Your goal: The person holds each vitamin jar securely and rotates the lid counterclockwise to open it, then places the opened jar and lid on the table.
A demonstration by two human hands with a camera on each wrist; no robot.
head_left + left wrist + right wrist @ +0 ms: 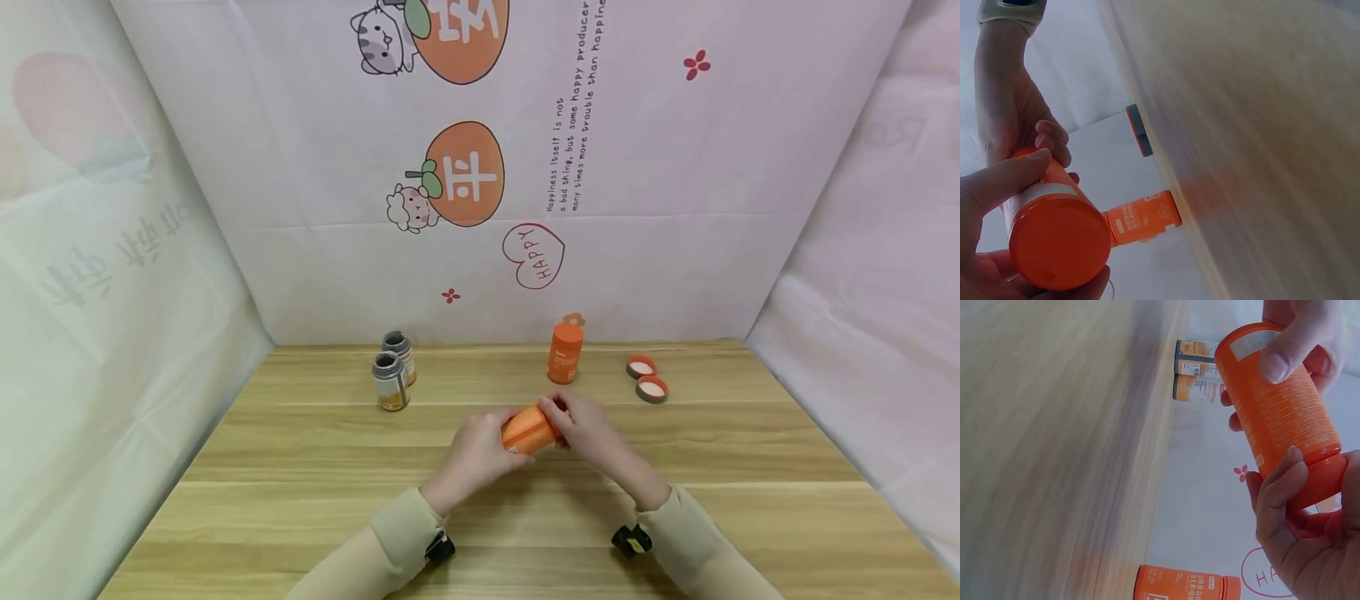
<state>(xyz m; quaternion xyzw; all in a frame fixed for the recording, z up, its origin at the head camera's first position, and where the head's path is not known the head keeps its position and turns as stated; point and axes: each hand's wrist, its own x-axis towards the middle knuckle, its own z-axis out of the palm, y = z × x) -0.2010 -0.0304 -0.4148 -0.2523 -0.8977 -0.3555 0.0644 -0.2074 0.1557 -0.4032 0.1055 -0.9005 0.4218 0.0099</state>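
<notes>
Cloth [660, 167]: printed white sheeting is hanging behind the table and along both sides, probably screening my view from the surroundings.
Table [300, 500]: its wood top is supporting whatever is not in hand; I am seeing those items standing or lying toward the back, which I am reading as giving both arms elbow room.
Sleeves [356, 554]: both are reaching in from the front, bringing the hands together near the middle.
Left hand [476, 450]: thumb and fingers are curling round the held bottle [528, 429] toward its base, presumably bracing it against turning.
Right hand [588, 429]: thumb and fingers are curling round the cap [1319, 480] at the other end, apparently for twisting; I am not able to tell whether it is turning.
Held bottle: orange, it is tilting above the table between the hands, its cap end pointing right, likely for an easy two-handed grip.
Standing bottle [565, 358]: a capped orange one is waiting upright beyond the hands.
Jars [391, 392]: two gray-rimmed ones are standing lidless at the back left, upright perhaps against spilling.
Lids [652, 398]: two are lying with their insides up at the back right, well apart from the jars, seemingly sorted.
</notes>
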